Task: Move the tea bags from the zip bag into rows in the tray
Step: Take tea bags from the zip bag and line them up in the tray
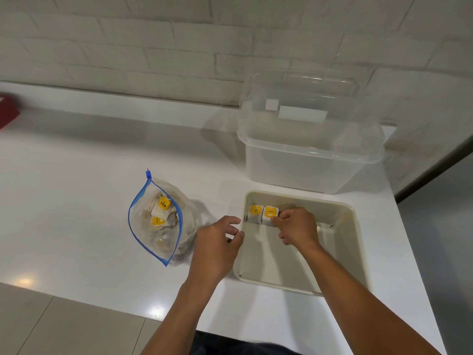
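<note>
Inside the tray (353, 226), right hand (297, 228) pinches a tea bag (270, 216) beside another (255, 213); left hand (217, 248), loosely curled and empty, hovers at its rim; zip bag (156, 221) lies left.

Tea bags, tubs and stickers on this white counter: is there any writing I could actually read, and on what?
"TEA": yellow tag on a tea bag in the clear blue-edged zip bag.
Yellow tags on two tea bags in the beige plastic tray: too small to read.
White stickers on the clear plastic tub: no writing visible.
</note>
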A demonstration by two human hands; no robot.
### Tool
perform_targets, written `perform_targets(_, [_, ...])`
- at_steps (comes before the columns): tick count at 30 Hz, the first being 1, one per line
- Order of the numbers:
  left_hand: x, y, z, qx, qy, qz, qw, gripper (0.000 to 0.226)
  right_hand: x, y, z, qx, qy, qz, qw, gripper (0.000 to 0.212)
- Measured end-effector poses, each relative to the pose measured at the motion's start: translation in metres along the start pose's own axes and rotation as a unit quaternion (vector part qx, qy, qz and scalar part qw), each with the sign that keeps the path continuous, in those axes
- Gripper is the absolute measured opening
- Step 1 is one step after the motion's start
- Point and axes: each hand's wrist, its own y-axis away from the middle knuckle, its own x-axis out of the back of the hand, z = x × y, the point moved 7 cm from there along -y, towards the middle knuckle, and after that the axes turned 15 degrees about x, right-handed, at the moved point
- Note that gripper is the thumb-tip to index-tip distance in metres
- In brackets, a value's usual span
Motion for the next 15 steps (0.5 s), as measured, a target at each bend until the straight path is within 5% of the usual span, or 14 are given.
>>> perform_targets(15, [0.012, 0.01, 0.009, -0.058, 0.016, 0.049, 0.997, 0.031, 0.021, 0.013, -0.018, 0.036, 0.076, -0.017, 0.996, 0.013])
